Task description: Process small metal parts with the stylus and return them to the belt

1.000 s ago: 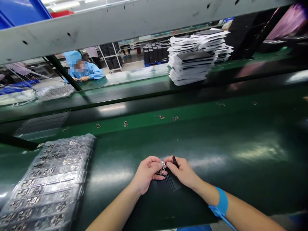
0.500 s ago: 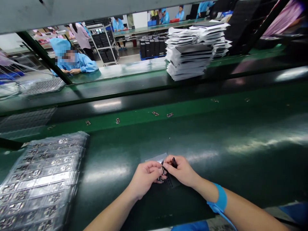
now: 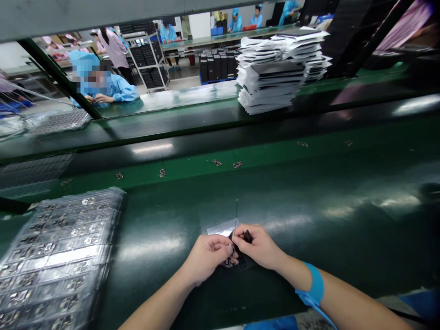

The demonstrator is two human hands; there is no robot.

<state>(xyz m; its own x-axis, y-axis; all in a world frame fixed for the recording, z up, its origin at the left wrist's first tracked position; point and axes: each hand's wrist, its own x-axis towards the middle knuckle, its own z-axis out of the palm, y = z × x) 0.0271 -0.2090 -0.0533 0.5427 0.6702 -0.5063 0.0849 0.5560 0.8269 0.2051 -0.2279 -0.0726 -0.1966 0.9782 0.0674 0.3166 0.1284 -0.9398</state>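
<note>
On the near left of the dark green tabletop [image 3: 154, 298] lies a stack of clear blister trays [image 3: 57, 261], whose rows of pockets hold small metallic and dark electronic parts [image 3: 47, 248]. Another clear pocketed tray [image 3: 60, 123] sits at the far left, beyond the dark divider; its contents are too small to tell. Further off, a wheeled rack [image 3: 147, 57] carries black bins.

The left hand [image 3: 208, 256] has its thumb and fingers closed on a small electronic board [image 3: 231, 250], with more boards gathered in its curled lower fingers. The right hand [image 3: 257, 244] is closed around a slim black tool [image 3: 248, 236], its fingertips just beside the board; whether they touch it cannot be told. A thin dark rod [image 3: 236, 213] rises from those fingertips.

The held board, at the near middle over a clear sheet [image 3: 220, 228], looks dark with silvery patches; finer detail is lost. Similar boards [image 3: 216, 162] lie spaced along the brighter green far strip.
</note>
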